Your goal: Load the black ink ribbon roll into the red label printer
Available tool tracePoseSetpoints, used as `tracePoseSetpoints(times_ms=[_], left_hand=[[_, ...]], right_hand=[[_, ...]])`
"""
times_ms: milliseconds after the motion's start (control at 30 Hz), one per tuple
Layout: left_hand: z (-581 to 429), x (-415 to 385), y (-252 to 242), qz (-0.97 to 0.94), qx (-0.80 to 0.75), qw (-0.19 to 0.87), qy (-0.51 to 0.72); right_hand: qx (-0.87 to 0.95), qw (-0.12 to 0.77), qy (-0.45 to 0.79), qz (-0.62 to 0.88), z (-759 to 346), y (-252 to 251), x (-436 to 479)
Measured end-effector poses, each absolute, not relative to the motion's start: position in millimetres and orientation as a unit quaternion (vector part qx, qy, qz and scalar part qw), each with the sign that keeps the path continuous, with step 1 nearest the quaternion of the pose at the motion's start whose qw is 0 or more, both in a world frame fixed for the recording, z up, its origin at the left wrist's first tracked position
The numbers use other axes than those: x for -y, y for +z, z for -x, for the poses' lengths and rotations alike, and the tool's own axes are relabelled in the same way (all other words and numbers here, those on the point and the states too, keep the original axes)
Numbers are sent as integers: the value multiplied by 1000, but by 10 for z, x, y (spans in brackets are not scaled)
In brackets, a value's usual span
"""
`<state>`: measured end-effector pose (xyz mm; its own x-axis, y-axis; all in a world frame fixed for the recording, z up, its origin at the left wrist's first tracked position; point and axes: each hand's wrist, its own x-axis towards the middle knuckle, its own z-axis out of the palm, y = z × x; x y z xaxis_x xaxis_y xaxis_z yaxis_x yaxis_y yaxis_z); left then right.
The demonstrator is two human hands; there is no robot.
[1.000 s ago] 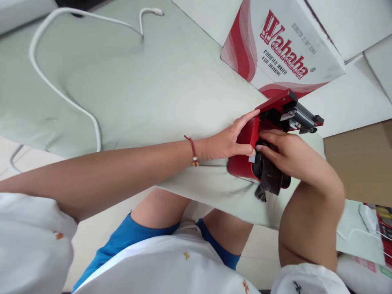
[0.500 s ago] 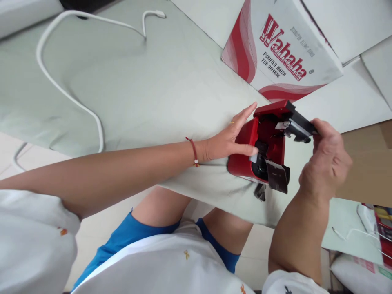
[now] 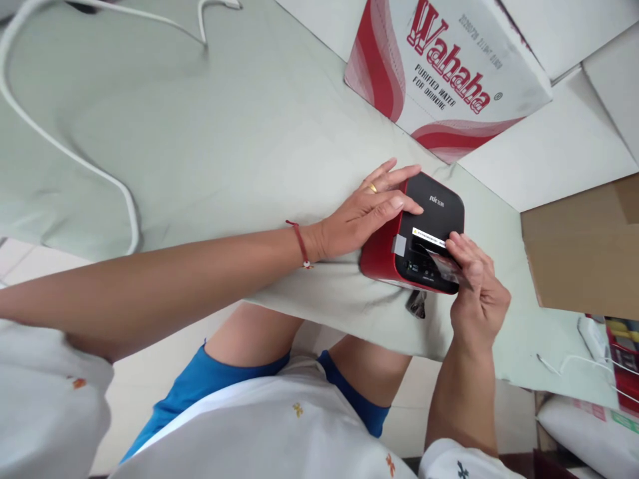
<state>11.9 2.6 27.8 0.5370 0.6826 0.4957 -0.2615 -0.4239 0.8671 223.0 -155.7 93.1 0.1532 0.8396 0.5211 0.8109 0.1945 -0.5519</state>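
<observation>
A red label printer [image 3: 378, 251] with a black lid [image 3: 439, 193] sits near the table's front edge, its lid down. My left hand [image 3: 367, 216] lies across its left side, fingers spread, with fingertips on the black top. Bent fingers of my right hand [image 3: 476, 286] press at the lid's right front edge, the thumb partly hidden. A dark, thin strip [image 3: 449, 267] sticks out from the front of the lid beside these fingers. A grey tab [image 3: 399, 245] is stuck on the printer's left front corner. Just below the printer lies a small black item [image 3: 416, 305].
A Wahaha water carton [image 3: 424, 80] stands behind the printer, with white boxes [image 3: 564, 146] beside it. To the right is a brown cardboard box [image 3: 584, 246]. A white cable [image 3: 74, 143] curves over the pale green tablecloth [image 3: 239, 146] on the left.
The printer's lid has swung from open to shut, covering the red interior. My right hand has moved left and down with it. My left fingers have shifted onto the top.
</observation>
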Motion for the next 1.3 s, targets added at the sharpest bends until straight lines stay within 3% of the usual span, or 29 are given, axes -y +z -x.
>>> tracePoseSetpoints(times_ms=[333, 633, 1000, 1300], left_hand=[[-53, -36, 294, -719, -116, 549, 411], [-57, -24, 261, -690, -110, 602, 388], [-88, -7, 176, -688, -107, 615, 370], [-90, 13, 202, -685, -115, 619, 366]], right_hand=[[626, 387, 1, 677, -2139, 905, 1574], [692, 386, -73, 605, -1831, 981, 1851], [760, 357, 7, 543, -2022, 1195, 1749], [704, 231, -3, 671, -1956, 1620, 1243]])
